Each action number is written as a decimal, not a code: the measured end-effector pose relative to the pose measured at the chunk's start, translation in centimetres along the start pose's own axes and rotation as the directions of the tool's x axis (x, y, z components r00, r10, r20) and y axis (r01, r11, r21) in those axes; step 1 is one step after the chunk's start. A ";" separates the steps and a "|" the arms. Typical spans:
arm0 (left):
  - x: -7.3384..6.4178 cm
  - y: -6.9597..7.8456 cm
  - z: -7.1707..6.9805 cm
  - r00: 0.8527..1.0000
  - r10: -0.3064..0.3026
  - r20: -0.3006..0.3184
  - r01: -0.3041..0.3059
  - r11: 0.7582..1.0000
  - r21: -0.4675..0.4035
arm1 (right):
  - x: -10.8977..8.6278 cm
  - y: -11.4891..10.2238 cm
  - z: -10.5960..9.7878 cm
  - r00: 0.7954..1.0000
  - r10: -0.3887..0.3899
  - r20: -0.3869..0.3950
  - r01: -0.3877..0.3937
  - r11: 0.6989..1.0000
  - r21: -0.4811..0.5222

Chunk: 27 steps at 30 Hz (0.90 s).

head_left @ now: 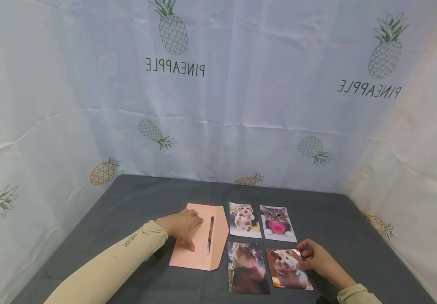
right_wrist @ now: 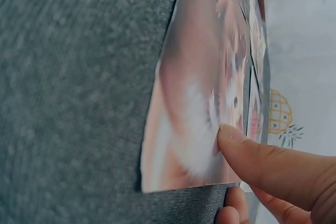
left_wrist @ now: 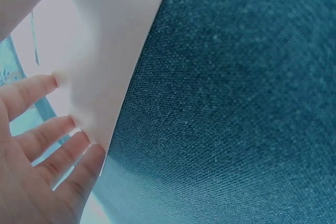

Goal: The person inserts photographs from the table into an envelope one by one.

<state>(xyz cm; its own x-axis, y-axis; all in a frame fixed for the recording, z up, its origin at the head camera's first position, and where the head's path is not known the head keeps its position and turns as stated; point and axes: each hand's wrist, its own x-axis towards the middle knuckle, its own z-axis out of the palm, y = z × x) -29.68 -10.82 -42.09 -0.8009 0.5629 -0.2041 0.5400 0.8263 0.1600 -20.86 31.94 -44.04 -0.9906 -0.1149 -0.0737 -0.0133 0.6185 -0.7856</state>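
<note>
My left hand [head_left: 184,228] rests on a peach envelope [head_left: 218,245], fingers spread. A narrow slot in the envelope shows something dark behind it. In the left wrist view the fingertips [left_wrist: 52,81] touch the envelope's pale surface. At the right, my right hand [head_left: 319,259] pinches the right edge of a hamster photo [head_left: 285,270]. Its thumb [right_wrist: 244,145] lies on the picture in the right wrist view, while the other fingers are partly hidden by the photo's edge. The hamster photo lies on or just above the dark cloth; I cannot tell which.
Behind the hamster photo lie a kitten photo [head_left: 243,219] and a photo of a tabby cat with a pink ball [head_left: 278,223]. A darker, glare-covered photo [head_left: 247,270] lies left of it. Dark cloth [head_left: 146,194] covers the table; pineapple-print curtains [head_left: 241,147] surround it.
</note>
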 end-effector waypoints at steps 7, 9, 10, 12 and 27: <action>0.0 0.1 -0.1 1.000 -0.006 0.003 0.006 1.000 0.002 | 0.0 0.3 -0.2 0.998 -0.036 0.058 0.032 0.997 0.069; 0.0 0.1 -0.1 1.000 -0.008 0.005 0.008 1.000 0.000 | 0.0 0.3 -0.2 0.997 -0.046 0.066 0.040 0.995 0.089; 0.0 0.1 -0.1 1.000 -0.008 0.005 0.008 1.000 0.000 | 0.0 0.3 -0.2 0.996 -0.052 0.069 0.046 0.994 0.098; 0.0 0.1 -0.1 1.000 -0.010 0.007 0.010 1.000 -0.002 | 0.0 0.3 -0.3 0.995 -0.073 0.070 0.065 0.992 0.109; 0.0 0.0 -0.1 1.000 -0.006 0.010 0.006 1.000 0.005 | -0.1 -1.8 -1.3 0.999 0.022 0.044 -0.028 0.989 0.143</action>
<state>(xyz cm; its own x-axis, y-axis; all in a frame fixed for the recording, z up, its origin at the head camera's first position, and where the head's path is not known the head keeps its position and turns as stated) -29.75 -10.84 -42.02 -0.8016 0.5581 -0.2145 0.5364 0.8297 0.1544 -20.90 31.82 -41.81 -0.9838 -0.1352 -0.1179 0.0342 0.5037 -0.8632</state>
